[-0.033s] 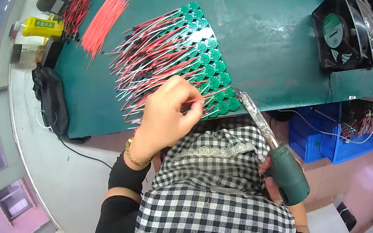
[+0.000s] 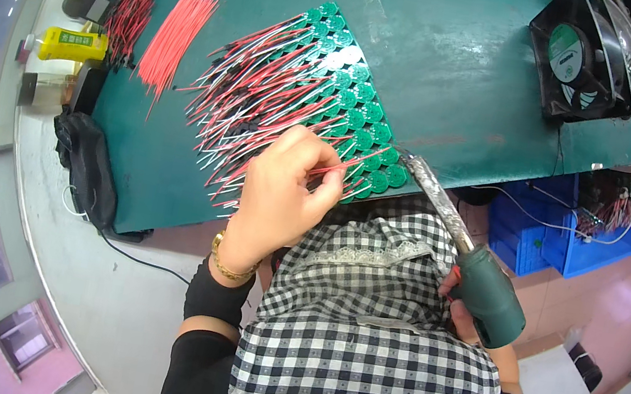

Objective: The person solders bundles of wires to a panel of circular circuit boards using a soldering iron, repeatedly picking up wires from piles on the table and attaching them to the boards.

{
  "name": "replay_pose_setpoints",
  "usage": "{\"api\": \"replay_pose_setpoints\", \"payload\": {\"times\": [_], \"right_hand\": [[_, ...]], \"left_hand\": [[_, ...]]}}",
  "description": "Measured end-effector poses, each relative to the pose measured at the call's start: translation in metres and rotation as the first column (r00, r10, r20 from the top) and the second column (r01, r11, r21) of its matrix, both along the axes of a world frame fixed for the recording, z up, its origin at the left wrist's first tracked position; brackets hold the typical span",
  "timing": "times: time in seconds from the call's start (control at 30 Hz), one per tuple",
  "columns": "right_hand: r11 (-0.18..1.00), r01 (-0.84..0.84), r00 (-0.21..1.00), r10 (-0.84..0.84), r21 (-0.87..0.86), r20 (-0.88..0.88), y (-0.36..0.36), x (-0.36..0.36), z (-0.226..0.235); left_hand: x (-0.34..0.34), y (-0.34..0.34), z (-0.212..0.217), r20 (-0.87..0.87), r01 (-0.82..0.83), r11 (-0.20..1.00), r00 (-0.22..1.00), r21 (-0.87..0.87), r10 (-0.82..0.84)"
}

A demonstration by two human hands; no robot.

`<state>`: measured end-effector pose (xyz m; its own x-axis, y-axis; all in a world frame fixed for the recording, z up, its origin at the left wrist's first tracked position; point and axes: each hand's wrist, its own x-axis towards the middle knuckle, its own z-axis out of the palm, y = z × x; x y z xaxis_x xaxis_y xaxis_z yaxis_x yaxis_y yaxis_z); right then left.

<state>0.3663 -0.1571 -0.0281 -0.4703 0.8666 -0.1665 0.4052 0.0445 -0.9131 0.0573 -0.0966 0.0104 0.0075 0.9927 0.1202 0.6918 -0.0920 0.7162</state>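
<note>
Wiring green cells at frame centre
Left hand (image 2: 278, 190) pinched a red wire (image 2: 337, 169) against the green cells (image 2: 360, 133); right hand (image 2: 464, 312) gripped the soldering iron (image 2: 462, 248), tip close for joining.

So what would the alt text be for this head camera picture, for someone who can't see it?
A person's left hand pinches a thin red wire over a block of green-capped cells bristling with red and grey wires on a green table, while the right hand grips a green-handled soldering iron. A black fan stands at the table's far right.
</note>
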Motion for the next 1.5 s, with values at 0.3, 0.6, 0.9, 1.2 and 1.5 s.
{"api": "replay_pose_setpoints", "payload": {"times": [0.3,0.6,0.9,1.2,1.5], "right_hand": [[0.915,0.174,0.887,-0.306,-0.365,-0.345,-0.012,-0.014,-0.008],[0.998,-0.059,0.988,0.057,-0.005,-0.142,0.007,-0.022,-0.006],[0.973,0.075,0.976,-0.117,-0.219,-0.183,-0.002,-0.021,0.002],[0.959,0.129,0.923,-0.209,-0.251,-0.324,-0.001,-0.023,0.007],[0.955,0.128,0.913,-0.218,-0.266,-0.344,-0.003,-0.020,0.000]], "left_hand": [[0.002,0.004,-0.004,0.083,-0.083,0.993,0.993,-0.081,0.090],[0.004,0.005,-0.001,0.065,-0.094,0.991,0.993,-0.091,0.100],[0.003,0.005,-0.002,0.039,-0.071,0.993,0.996,-0.091,0.075],[0.002,0.008,-0.002,0.016,-0.063,0.992,0.998,-0.110,0.065],[-0.002,0.003,0.001,-0.044,0.011,0.998,0.999,-0.056,-0.013]]}}
